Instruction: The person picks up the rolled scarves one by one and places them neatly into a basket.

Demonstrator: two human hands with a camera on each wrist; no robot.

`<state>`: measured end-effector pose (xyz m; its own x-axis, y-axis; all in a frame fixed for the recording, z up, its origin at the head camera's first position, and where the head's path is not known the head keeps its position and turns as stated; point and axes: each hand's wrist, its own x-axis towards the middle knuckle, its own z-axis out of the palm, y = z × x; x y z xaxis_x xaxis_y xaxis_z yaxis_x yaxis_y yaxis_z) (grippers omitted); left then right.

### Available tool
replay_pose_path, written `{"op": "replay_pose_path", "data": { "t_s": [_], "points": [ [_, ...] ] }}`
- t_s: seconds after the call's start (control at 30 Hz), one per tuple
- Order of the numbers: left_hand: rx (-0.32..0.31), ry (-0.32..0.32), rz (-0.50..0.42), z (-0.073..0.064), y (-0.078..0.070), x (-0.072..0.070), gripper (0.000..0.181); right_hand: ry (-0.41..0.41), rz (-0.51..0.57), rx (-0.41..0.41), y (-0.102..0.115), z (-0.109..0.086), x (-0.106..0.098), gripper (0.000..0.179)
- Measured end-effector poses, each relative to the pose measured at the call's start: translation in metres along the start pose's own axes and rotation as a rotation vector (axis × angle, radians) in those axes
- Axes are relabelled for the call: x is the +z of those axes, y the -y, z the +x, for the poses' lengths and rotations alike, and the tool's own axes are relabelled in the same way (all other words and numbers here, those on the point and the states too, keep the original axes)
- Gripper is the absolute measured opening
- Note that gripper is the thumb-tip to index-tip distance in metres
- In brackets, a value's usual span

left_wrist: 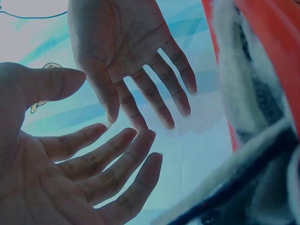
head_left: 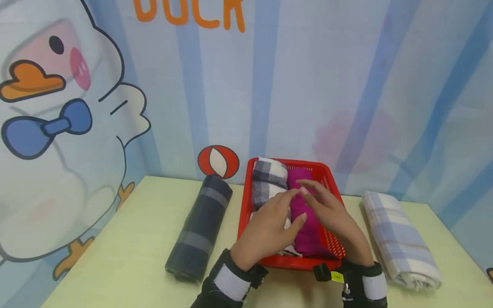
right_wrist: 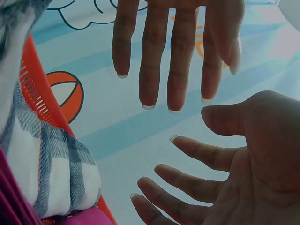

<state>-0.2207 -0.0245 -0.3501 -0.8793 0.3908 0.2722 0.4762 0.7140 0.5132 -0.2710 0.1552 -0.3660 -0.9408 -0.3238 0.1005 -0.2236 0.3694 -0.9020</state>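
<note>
Both my hands extended above a loaded red basket, grip on nothing

Left hand (head_left: 271, 229): held over the near left part of the basket (head_left: 243, 209). Fingers slightly bent, gaps between them, thumb standing away from the palm. Nothing in its hold.

Right hand (head_left: 335, 214): over the right part of the basket, fingers extended and lightly bent, thumb spread. Nothing in its hold. My palms face each other, and the fingertips come close together; whether any of them touch, I cannot tell.

Basket: upright on the pale yellow table (head_left: 127, 256), set in front of the backdrop (head_left: 300, 64). Contents noted: checked cloth (head_left: 269, 179) along the left wall, part of it hidden behind my left hand, and purple cloth (head_left: 308, 239) beside it on the right, lying lengthwise.

Outside the basket: one dark roll (head_left: 200, 226) with grey bands, on the table to the left, slanting away from me; one pale roll (head_left: 400, 239), blue, white and tan check, to the right. Both lie apart from the basket.

Backdrop: blue stripes, a duck (head_left: 57, 192) with a blue bow tie at left, orange lettering above, and a red and white ball (head_left: 218, 161) just beyond the dark roll.
</note>
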Motion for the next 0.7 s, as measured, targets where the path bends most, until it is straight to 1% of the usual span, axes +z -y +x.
{"op": "replay_pose_path", "data": {
  "t_s": [0.17, 0.47, 0.57, 0.7],
  "points": [
    [-0.003, -0.007, 0.000, 0.000, 0.002, -0.002, 0.059, 0.006, 0.003, -0.027, 0.001, 0.001, 0.003, 0.047],
    [-0.059, 0.009, -0.056, 0.001, 0.010, -0.006, 0.058, 0.009, -0.028, -0.023, 0.003, 0.003, 0.009, 0.047],
    [-0.068, 0.000, -0.068, 0.002, 0.014, -0.006, 0.057, 0.001, -0.050, -0.022, 0.004, 0.004, 0.010, 0.047],
    [-0.058, -0.031, -0.085, 0.002, 0.017, -0.009, 0.054, -0.020, -0.068, -0.020, 0.005, 0.005, 0.013, 0.044]
  ]
}}
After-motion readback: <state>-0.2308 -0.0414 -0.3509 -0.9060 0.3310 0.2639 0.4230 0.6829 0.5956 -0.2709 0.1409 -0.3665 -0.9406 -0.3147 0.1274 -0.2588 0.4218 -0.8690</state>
